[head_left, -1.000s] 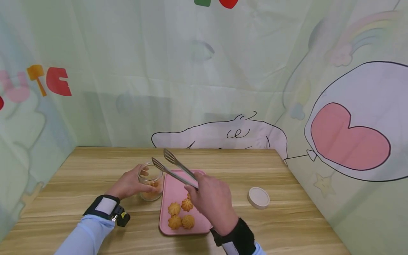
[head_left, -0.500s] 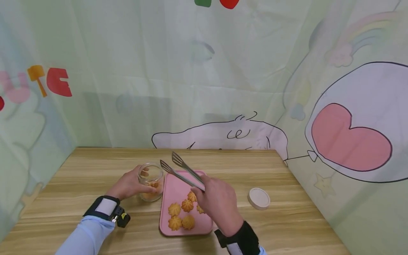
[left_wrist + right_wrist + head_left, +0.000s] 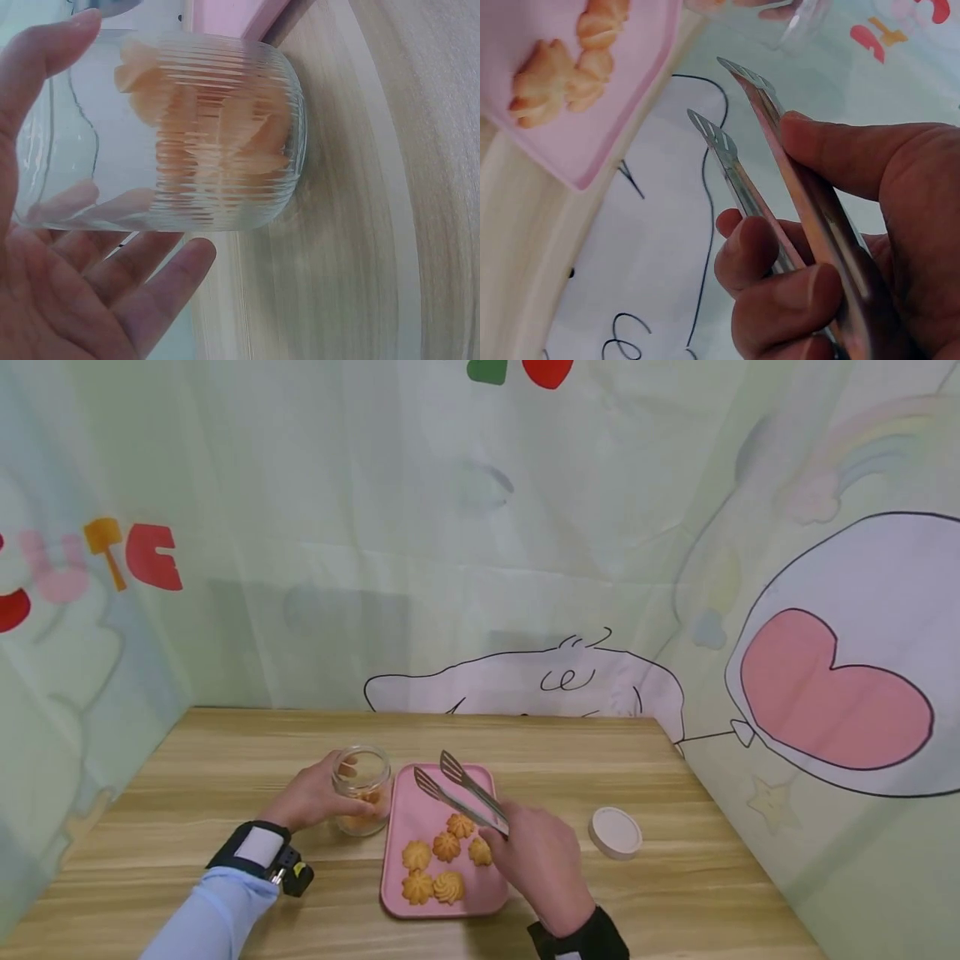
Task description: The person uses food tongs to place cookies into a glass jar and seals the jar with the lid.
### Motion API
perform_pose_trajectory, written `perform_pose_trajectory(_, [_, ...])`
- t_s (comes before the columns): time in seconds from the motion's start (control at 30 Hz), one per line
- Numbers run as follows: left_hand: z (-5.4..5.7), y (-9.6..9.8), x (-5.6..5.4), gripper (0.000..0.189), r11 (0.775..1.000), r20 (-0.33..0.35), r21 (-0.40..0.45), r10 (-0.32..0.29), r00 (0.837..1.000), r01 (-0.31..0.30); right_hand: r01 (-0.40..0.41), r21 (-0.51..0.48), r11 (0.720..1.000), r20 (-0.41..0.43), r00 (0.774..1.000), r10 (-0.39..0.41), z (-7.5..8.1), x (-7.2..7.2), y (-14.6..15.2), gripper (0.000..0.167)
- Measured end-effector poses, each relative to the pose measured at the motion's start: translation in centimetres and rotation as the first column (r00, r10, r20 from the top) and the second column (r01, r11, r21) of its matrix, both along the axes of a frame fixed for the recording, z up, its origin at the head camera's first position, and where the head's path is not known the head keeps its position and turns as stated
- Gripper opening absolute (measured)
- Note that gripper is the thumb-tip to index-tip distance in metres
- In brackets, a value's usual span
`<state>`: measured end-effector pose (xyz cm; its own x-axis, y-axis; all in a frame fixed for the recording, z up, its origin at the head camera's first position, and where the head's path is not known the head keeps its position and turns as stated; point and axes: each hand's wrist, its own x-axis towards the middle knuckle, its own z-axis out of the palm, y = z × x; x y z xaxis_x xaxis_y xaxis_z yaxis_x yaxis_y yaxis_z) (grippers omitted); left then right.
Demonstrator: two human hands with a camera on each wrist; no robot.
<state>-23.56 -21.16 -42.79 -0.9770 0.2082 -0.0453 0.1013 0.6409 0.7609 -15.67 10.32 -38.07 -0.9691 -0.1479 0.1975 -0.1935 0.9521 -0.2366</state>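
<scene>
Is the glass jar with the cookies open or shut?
Open. Nothing covers the mouth of the glass jar, and a round white lid lies on the wood-grain table, apart from it.

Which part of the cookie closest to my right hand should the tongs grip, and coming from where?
Likely its ridged sides, coming down from above: that cookie lies low on the pink tray, with a visible gap to the other cookies, leaving room for the tongs.

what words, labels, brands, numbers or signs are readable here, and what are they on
"UTE", on the wall cloth; a red piece before it is cut off.
Green shape and red shape at the top edge: cut off, unreadable.
No text seen on the jar, lid, tray or tongs.
</scene>
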Motion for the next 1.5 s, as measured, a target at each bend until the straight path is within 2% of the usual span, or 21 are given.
perform_pose_trajectory(0.13, [-0.2, 0.0, 0.0, 0.098, 1.0, 0.007, 0.007, 0.0, 1.0, 0.0, 0.036, 0.01, 0.999, 0.024, 0.999, -0.036, -1.0, 0.3, 0.8, 0.026])
perform_pose_trajectory(0.23, [-0.2, -0.1, 0.0, 0.099, 1.0, 0.008, 0.012, -0.003, 1.0, 0.003, 0.052, 0.012, 0.999, 0.005, 0.999, -0.052, -1.7, 0.6, 1.4, 0.026])
perform_pose_trajectory(0.5, [-0.2, -0.1, -0.1, 0.099, 1.0, 0.009, 0.018, -0.01, 1.0, 0.01, 0.06, 0.041, 0.997, -0.055, 0.997, -0.057, -3.2, 1.8, 2.9, 0.036])
perform_pose_trajectory(0.67, [-0.4, -0.2, 0.0, 0.098, 1.0, 0.013, 0.02, -0.008, 1.0, 0.008, 0.053, 0.08, 0.995, -0.041, 0.998, -0.05, -3.9, 2.5, 3.3, 0.036])
perform_pose_trajectory(0.8, [-0.4, -0.2, 0.0, 0.098, 1.0, 0.018, 0.015, 0.001, 1.0, -0.001, 0.063, 0.069, 0.996, -0.02, 0.998, -0.062, -4.1, 2.1, 2.8, 0.032])
perform_pose_trajectory(1.0, [-0.2, 0.0, 0.0, 0.097, 1.0, 0.021, 0.01, 0.01, 1.0, -0.01, 0.098, 0.071, 0.993, 0.042, 0.994, -0.101, -4.1, 0.5, 1.2, 0.033])
perform_pose_trajectory(1.13, [0.1, 0.2, 0.0, 0.097, 1.0, 0.023, 0.007, 0.015, 1.0, -0.016, 0.097, 0.077, 0.992, 0.035, 0.994, -0.1, -4.5, -0.3, 0.6, 0.032])
perform_pose_trajectory(1.5, [0.3, 0.5, 0.3, 0.096, 1.0, 0.028, -0.004, 0.028, 0.999, -0.028, 0.076, 0.108, 0.991, -0.086, 0.994, -0.067, -5.3, 1.0, 1.0, 0.038])
